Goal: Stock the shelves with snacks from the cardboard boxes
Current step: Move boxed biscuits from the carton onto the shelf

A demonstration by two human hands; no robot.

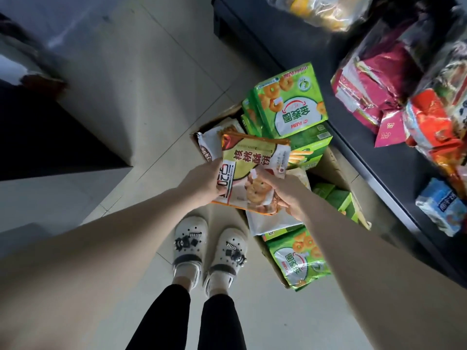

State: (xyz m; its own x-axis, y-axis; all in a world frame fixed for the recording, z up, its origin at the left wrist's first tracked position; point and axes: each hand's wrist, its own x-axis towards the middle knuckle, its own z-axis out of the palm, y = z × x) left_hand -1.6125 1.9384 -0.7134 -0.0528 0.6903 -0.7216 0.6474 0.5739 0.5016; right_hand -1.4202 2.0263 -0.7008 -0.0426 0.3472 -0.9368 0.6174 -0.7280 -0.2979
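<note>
I hold a walnut-cookie bag (252, 170), orange-edged with a green label, above the open cardboard box (333, 170) on the floor. My left hand (204, 181) grips its left edge and my right hand (285, 192) grips its lower right side. A second similar white bag (212, 145) lies just behind it in the box. Green cookie packs (290, 102) are piled at the box's far end, and another green pack (298, 258) lies at its near end. The dark shelf (394, 157) runs along the right.
On the shelf lie red and magenta snack bags (374, 79), orange-red bags (434, 127), a blue pack (442, 205) and a yellow bag (323, 11) further back. My feet in white clogs (209, 251) stand on the tiled floor left of the box. A dark unit (45, 137) stands at left.
</note>
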